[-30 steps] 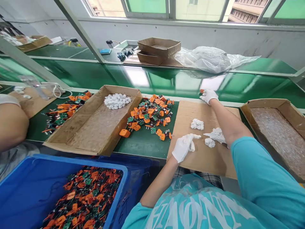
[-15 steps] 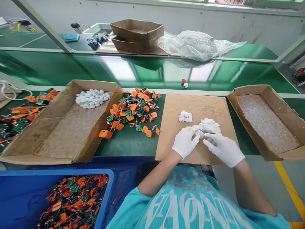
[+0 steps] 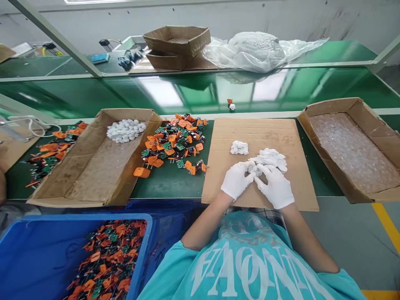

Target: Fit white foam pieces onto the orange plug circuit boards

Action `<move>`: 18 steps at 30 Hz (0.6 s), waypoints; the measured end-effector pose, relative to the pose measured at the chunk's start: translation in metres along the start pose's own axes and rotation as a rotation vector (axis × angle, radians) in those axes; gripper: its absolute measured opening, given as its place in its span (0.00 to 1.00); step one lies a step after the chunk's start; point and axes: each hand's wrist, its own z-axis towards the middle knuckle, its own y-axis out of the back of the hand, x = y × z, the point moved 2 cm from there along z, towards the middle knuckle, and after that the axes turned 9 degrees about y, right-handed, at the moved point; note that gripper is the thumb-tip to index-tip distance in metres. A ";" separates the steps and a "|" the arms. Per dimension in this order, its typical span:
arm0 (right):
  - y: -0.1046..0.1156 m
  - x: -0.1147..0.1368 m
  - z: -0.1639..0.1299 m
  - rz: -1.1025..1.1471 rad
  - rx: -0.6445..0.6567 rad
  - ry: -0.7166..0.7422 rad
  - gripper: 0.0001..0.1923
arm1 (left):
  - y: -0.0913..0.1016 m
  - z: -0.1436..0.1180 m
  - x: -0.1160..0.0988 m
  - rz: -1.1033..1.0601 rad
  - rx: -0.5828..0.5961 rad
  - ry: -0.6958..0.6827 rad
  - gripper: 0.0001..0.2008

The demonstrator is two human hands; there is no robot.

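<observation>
On a flat cardboard sheet [image 3: 218, 166] in front of me, both gloved hands meet at a small clump of white putty-like lumps [image 3: 254, 169]. My left hand [image 3: 236, 180] curls its fingers on the clump's left side. From the right, my right hand [image 3: 275, 186] presses its thumb and fingers on the same clump. Exactly what lies between the fingertips is partly hidden. A larger white putty-like pile [image 3: 272, 159] sits just beyond my right hand. A smaller group of white lumps [image 3: 239, 147] lies farther off, past my left hand.
Left of the sheet lies a heap of orange plug parts with green circuit boards [image 3: 179, 139]. A cardboard tray [image 3: 93, 166] beside it holds white lumps. Another cardboard tray [image 3: 353, 154] stands at right. A blue bin [image 3: 40, 250] of similar parts is lower left.
My right hand has moved left, closing in on the clump beside my left hand. The whole view has shifted slightly. A person's arm now shows at the left edge.
</observation>
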 end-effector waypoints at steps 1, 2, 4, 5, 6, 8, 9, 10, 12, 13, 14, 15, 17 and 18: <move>-0.001 0.000 0.001 0.007 -0.013 -0.005 0.18 | 0.001 0.001 0.001 -0.061 0.015 0.030 0.17; -0.002 0.000 0.001 0.016 -0.022 -0.010 0.17 | 0.002 0.001 0.003 -0.136 0.034 0.054 0.17; -0.003 0.000 0.001 0.030 -0.029 -0.009 0.16 | 0.006 0.001 0.009 -0.286 0.079 0.075 0.17; -0.003 0.000 0.001 0.035 -0.030 -0.008 0.15 | 0.009 0.001 0.014 -0.346 0.093 0.078 0.17; -0.003 0.001 0.001 0.042 -0.031 -0.007 0.15 | 0.012 0.001 0.018 -0.394 0.091 0.081 0.16; -0.003 0.003 0.000 0.076 -0.030 -0.021 0.13 | 0.020 0.000 0.026 -0.475 0.040 0.103 0.16; -0.003 0.005 0.000 0.105 -0.030 -0.028 0.12 | 0.024 -0.001 0.029 -0.514 0.003 0.124 0.16; -0.004 0.008 0.000 0.135 -0.038 -0.029 0.13 | 0.028 -0.002 0.029 -0.553 -0.022 0.147 0.17; -0.007 0.016 -0.001 0.182 -0.065 -0.017 0.19 | 0.031 -0.006 0.025 -0.624 -0.005 0.189 0.21; -0.008 0.020 -0.001 0.202 -0.082 -0.005 0.23 | 0.031 -0.008 0.022 -0.651 0.030 0.209 0.24; -0.010 0.024 -0.002 0.227 -0.095 0.014 0.27 | 0.029 -0.010 0.018 -0.666 0.069 0.226 0.26; -0.012 0.027 -0.003 0.260 -0.103 0.037 0.28 | 0.027 -0.013 0.014 -0.671 0.100 0.238 0.28; -0.013 0.030 -0.006 0.358 -0.121 0.087 0.21 | 0.021 -0.018 0.007 -0.660 0.138 0.250 0.29; -0.012 0.029 -0.008 0.412 -0.140 0.110 0.17 | 0.017 -0.020 0.005 -0.643 0.160 0.242 0.29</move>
